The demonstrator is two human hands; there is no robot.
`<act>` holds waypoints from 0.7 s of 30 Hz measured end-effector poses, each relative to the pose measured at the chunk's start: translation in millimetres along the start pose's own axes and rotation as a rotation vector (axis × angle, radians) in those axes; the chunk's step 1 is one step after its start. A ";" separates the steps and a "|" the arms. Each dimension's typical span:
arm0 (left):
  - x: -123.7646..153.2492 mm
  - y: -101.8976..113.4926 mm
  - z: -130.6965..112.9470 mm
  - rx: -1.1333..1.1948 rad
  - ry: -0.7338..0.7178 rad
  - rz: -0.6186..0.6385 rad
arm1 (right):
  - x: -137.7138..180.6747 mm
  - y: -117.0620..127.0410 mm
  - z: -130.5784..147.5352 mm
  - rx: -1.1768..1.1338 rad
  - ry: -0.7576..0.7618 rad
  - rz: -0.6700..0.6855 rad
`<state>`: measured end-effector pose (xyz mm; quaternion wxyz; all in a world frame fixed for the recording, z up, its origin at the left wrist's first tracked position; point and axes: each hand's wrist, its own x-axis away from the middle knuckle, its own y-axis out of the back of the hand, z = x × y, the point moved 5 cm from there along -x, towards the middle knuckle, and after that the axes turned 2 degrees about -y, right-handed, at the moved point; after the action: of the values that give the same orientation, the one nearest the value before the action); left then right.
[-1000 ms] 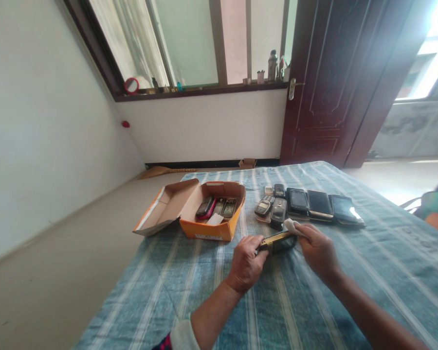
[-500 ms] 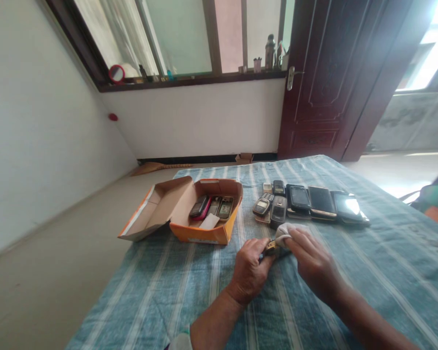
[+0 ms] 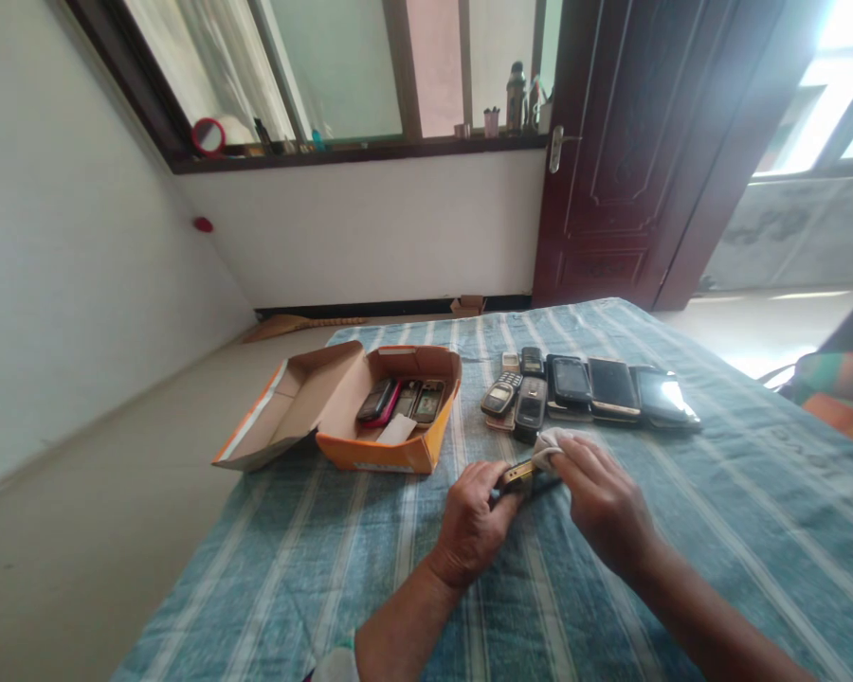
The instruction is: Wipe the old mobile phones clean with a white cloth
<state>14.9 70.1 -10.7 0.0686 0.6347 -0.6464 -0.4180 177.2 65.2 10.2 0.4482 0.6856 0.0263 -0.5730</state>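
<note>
My left hand (image 3: pixel 475 513) is closed on the near end of a mobile phone (image 3: pixel 517 476), whose narrow gold-coloured edge faces me. A white cloth (image 3: pixel 549 445) is pinched in my right hand (image 3: pixel 604 497) and presses against the phone's right end. My fingers and the cloth hide much of the phone. Just beyond lie old keypad phones, among them a dark one (image 3: pixel 530 407) and a grey one with a light keypad (image 3: pixel 501 394). To their right are larger touchscreen phones, including one with a gold rim (image 3: pixel 613 388) and one reflecting light (image 3: pixel 666 396).
An orange cardboard box (image 3: pixel 380 457) stands left of my hands with its lid (image 3: pixel 291 403) folded open leftward. Several phones and a white piece (image 3: pixel 397 429) lie inside. A blue striped cloth (image 3: pixel 270 578) covers the table. Behind are a dark red door (image 3: pixel 615 180) and a windowsill.
The whole view has shifted slightly, so everything sits a little further left. My right hand has moved the cloth slightly along the phone, and more of its gold edge shows.
</note>
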 end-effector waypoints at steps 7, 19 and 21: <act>-1.2 1.6 -0.9 0.040 -0.028 -0.014 | 0.7 -4.2 23.5 -0.040 0.050 0.020; -1.3 1.6 2.6 0.048 -0.027 -0.007 | 1.0 -4.3 37.7 -0.186 0.120 0.015; -0.9 1.7 2.6 0.048 -0.021 -0.009 | 0.0 -3.9 37.6 -0.194 0.120 0.019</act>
<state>12.2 71.8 -10.9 0.0448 0.6347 -0.6539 -0.4092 146.4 43.3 10.1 0.5154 0.6723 0.1021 -0.5215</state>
